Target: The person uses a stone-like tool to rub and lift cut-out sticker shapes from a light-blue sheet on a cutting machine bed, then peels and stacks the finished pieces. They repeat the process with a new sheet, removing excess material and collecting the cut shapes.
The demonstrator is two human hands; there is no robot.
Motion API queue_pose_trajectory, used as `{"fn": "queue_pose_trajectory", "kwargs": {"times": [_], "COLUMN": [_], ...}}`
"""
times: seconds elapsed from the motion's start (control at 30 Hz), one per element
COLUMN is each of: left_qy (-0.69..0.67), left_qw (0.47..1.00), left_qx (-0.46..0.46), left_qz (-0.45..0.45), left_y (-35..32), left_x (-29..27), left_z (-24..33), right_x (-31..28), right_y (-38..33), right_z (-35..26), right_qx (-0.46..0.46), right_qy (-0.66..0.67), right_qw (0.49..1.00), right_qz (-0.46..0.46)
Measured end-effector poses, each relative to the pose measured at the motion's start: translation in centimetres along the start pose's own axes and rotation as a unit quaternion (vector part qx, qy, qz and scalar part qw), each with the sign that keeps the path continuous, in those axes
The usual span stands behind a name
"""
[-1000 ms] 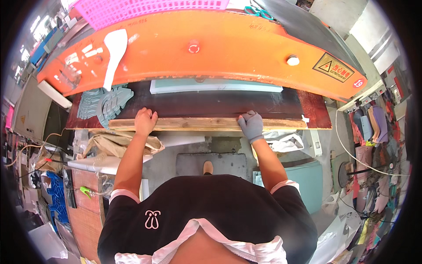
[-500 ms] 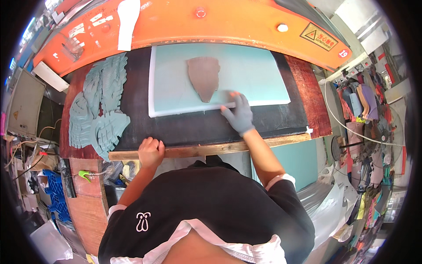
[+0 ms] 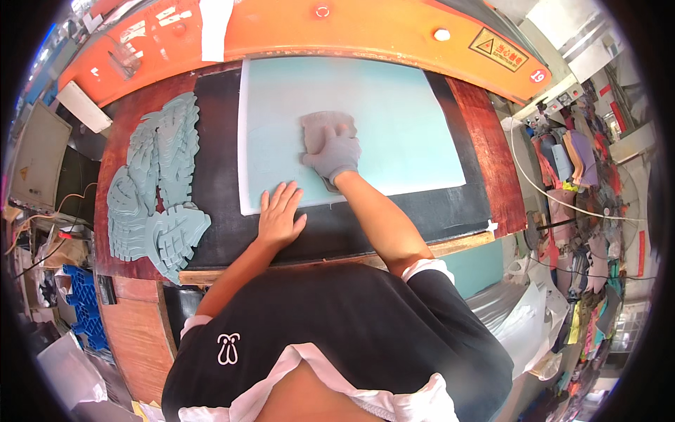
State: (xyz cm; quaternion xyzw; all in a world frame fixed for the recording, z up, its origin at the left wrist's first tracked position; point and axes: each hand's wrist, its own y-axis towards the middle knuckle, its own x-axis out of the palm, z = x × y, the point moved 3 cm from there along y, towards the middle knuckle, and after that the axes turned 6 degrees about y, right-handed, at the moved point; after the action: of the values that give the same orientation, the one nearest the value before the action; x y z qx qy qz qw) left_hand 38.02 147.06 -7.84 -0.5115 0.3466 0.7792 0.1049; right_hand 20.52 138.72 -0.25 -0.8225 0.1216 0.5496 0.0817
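Draped over the brown tapered piece, my gray-gloved right hand shows in the head view; whether its fingers clasp the edges, I cannot tell. That piece lies mid-sheet on the pale blue sheet. My bare left hand is spread wide at the sheet's near edge, right of layered gray-green pieces.

Yellow lightning-triangle warning sign and round red number sticker on orange machine beam
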Motion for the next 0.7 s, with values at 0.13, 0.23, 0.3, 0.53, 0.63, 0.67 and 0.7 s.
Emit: {"fn": "queue_pose_trajectory", "kwargs": {"times": [0.13,0.23,0.3,0.53,0.63,0.67,0.7], "left_qy": [0.026,0.011,0.004,0.007,0.011,0.013,0.010], "left_qw": [0.999,1.000,1.000,0.999,0.999,0.999,0.998], "left_qx": [-0.027,-0.003,-0.008,-0.013,-0.007,-0.004,0.002], "left_qz": [-0.025,0.021,0.023,0.031,0.047,0.052,0.061], "left_y": [0.3,0.0,0.0,0.5,0.6,0.6,0.6], "left_x": [1.5,1.5,1.5,1.3,1.1,1.1,1.0], "left_z": [-0.2,-0.3,-0.4,0.0,0.0,0.0,0.0], "right_x": [-1.1,-3.6,-5.1,-4.8,-3.6,-3.4,-3.3], "right_y": [0.6,1.5,1.9,2.9,3.1,3.1,3.2], "right_z": [2.2,4.9,6.7,10.4,11.4,11.7,12.1], "right_qx": [-0.040,-0.086,-0.099,-0.099,-0.110,-0.108,-0.111], "right_qy": [0.162,0.280,0.258,0.021,-0.025,-0.021,-0.008], "right_qw": [0.985,0.954,0.958,0.991,0.990,0.991,0.991], "right_qz": [0.039,0.068,0.079,0.091,0.081,0.081,0.073]}}
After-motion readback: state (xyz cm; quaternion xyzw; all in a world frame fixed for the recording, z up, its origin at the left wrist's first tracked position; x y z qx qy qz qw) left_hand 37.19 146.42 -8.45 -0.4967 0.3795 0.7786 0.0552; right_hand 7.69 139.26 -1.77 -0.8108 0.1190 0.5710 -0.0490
